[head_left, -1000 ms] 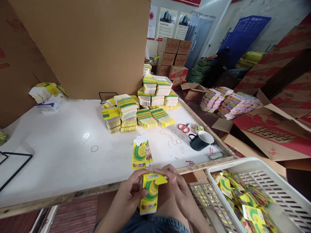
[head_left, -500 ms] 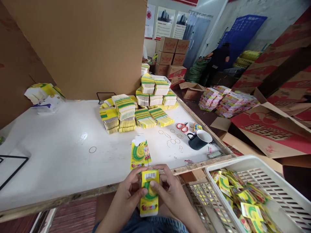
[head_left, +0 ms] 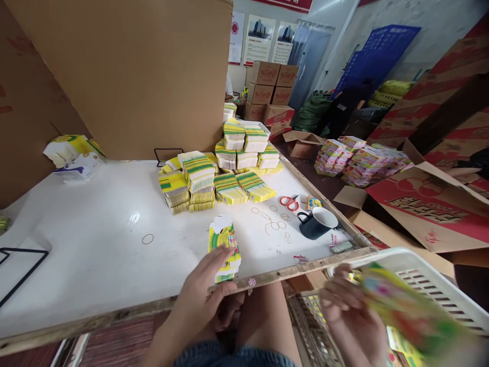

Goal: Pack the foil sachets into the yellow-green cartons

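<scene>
My left hand reaches over the table's near edge. Its fingers stretch across a small stack of flat yellow-green cartons, the thumb apart below them. Over the white slatted basket on the right is my right hand, its fingers curled and somewhat blurred. A colourful candy packet, yellow, green and red, touches those fingers and appears gripped at its left end. Motion smears the packet strongly. It covers much of the basket, where some yellow packs show beneath.
Behind the cartons stand banded stacks of yellow carton blanks. Red-handled scissors, loose rubber bands and a dark mug lie to the right. Open cardboard boxes flank the table; a person is at the back.
The yellow carton that both hands held before my lap has left that spot. My left hand has moved forward onto the flat cartons; my right hand has swung right over the basket.
</scene>
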{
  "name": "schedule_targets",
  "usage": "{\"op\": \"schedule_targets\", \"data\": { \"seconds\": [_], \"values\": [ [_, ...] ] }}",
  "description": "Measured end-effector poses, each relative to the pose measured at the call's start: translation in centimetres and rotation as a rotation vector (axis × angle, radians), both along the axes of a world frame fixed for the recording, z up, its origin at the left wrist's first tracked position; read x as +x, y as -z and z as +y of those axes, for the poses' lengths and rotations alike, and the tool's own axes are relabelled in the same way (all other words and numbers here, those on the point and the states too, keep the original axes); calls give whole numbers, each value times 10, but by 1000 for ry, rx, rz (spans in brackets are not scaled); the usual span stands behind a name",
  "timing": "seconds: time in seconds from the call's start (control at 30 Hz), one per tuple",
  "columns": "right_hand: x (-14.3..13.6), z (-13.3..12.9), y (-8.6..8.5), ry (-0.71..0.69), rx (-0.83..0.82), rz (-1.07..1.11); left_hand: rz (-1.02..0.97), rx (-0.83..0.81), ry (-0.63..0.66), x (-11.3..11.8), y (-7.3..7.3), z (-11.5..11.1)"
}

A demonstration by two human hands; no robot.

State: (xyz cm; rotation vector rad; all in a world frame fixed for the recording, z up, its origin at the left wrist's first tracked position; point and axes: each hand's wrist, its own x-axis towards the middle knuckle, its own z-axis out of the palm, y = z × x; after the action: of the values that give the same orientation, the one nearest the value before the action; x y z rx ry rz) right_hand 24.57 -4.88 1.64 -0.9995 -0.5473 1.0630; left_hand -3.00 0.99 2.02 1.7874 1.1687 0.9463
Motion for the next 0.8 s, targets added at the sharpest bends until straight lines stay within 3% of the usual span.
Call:
{"op": "schedule_targets", "data": {
  "seconds": [0.07,0.13,0.3,0.43,0.57,0.6,0.67,0.73,0.8],
  "values": [
    [15,-4,-2,23,51,259,165,49,3,-9,6,14],
    [12,-2,1,-42,48,443,275,62,21,-14,12,22],
    [-44,17,19,-366,-160,335,406,140,73,-14,14,24],
    [-84,26,20,-455,-254,222,361,217,-8,-14,9,25],
    [-102,27,9,-465,-231,147,286,383,-141,-11,6,13],
    [-104,27,5,-465,-210,134,248,459,-116,-9,6,6],
    [-105,28,-2,-467,-162,98,178,571,61,-4,7,-10],
    [-103,29,-7,-467,-127,39,100,555,211,2,9,-26],
    [-100,30,-8,-475,-119,-16,-62,426,102,6,10,-37]
  ]
}}
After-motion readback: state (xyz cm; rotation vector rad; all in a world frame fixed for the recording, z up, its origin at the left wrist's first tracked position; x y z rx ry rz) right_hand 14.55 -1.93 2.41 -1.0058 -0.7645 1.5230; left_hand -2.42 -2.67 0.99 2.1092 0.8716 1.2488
